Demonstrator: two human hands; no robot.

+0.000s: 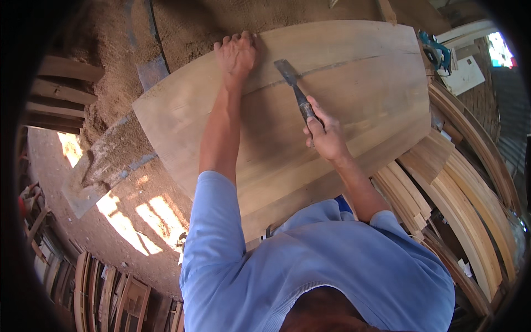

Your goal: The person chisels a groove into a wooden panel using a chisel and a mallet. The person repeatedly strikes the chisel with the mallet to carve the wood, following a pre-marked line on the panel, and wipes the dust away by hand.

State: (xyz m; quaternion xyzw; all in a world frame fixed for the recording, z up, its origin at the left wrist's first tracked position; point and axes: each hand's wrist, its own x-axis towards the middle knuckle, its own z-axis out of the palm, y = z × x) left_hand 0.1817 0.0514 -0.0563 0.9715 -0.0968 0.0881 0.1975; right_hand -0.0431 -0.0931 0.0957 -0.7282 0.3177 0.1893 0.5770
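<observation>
The chisel (pixel 296 88) has a flat, dull grey steel blade that widens to a square cutting edge and a dark, narrow handle. Its long axis runs diagonally, the blade pointing up and to the left, away from the person, and its edge rests on the wooden panel (pixel 354 72) close to a thin dark seam that crosses the boards. The right hand (pixel 326 135) grips the handle, fingers (pixel 312 124) closed around it with the thumb laid along the shaft, so the blade sticks out beyond the fingertips. The right forearm comes up from the lower right, elbow bent.

The panel is broad, smooth, pale brown timber made of several boards joined edge to edge, with fine straight grain. The left hand (pixel 237 55) lies flat on its far edge, palm down, fingers spread and holding nothing, well to the left of the blade; that arm is stretched out nearly straight.

Beyond those fingers spreads a sawdust-covered floor (pixel 110 88). To the right of the gripping fingers lie stacked curved wooden slats (pixel 470 210), and farther off a blue-green power tool (pixel 437 51).
</observation>
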